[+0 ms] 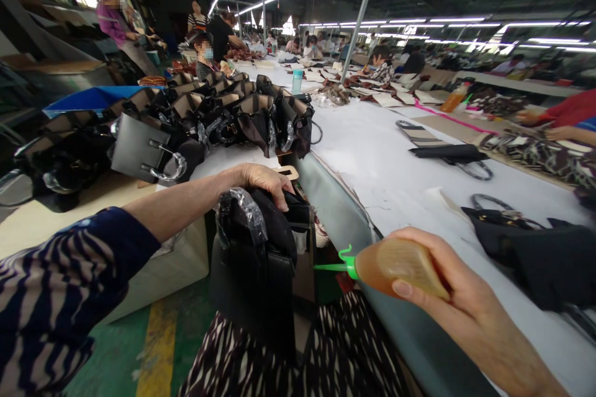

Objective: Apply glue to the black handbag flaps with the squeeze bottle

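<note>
A black handbag (261,279) stands on my lap, its handle (242,217) wrapped in clear plastic. My left hand (267,181) grips the bag's upper edge, fingers curled over it. In my right hand (447,285) is a glue bottle (395,265) filled with amber liquid, held on its side. Its green nozzle (338,267) points left toward the bag's open side, with a gap between tip and bag. Part of the bag's inside is in shadow.
Many black handbags (223,111) crowd the table at the left. Bag pieces (521,248) lie on the white table (372,161) at right. A second glue bottle (454,98) and a blue-lidded cup (297,80) stand farther back. A co-worker's red sleeve (570,108) shows at far right.
</note>
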A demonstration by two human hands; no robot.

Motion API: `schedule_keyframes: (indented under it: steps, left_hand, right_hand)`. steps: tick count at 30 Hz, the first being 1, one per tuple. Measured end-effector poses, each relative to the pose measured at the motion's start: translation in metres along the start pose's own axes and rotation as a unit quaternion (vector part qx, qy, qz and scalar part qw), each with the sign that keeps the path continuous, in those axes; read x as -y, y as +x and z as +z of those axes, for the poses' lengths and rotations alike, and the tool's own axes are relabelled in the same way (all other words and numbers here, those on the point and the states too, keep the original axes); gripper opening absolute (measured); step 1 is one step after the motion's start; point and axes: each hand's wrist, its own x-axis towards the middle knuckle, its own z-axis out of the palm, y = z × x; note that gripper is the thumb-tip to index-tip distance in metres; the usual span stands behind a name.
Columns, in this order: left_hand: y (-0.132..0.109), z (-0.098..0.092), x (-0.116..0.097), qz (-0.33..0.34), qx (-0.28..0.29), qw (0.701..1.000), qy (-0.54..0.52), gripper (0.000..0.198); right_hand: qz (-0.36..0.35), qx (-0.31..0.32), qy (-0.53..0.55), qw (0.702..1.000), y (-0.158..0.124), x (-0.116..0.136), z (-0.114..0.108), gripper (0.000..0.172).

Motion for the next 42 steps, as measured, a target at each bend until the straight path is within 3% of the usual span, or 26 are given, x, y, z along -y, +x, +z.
schedule_keyframes:
  steps: [12,25,34,42]
  left_hand:
    - [-0.003,0.003,-0.005,-0.02,-0.021,0.999,-0.028,0.026]
    - [-0.003,0.001,-0.005,0.0,-0.018,1.0,-0.016,0.03]
    - [-0.004,0.0,-0.009,0.004,-0.028,0.999,0.014,0.034]
    - [-0.011,-0.001,-0.018,0.03,-0.073,0.996,0.041,0.03]
  right_hand:
    - [0.039,0.027,0.009,0.999,-0.015,-0.011,0.009,0.041]
    - [0.088,0.067,0.039,0.993,-0.025,-0.015,0.015,0.04]
    - [0.1,0.055,0.034,0.993,-0.028,-0.018,0.015,0.041]
    - [0.106,0.056,0.034,0.992,-0.03,-0.021,0.017,0.042]
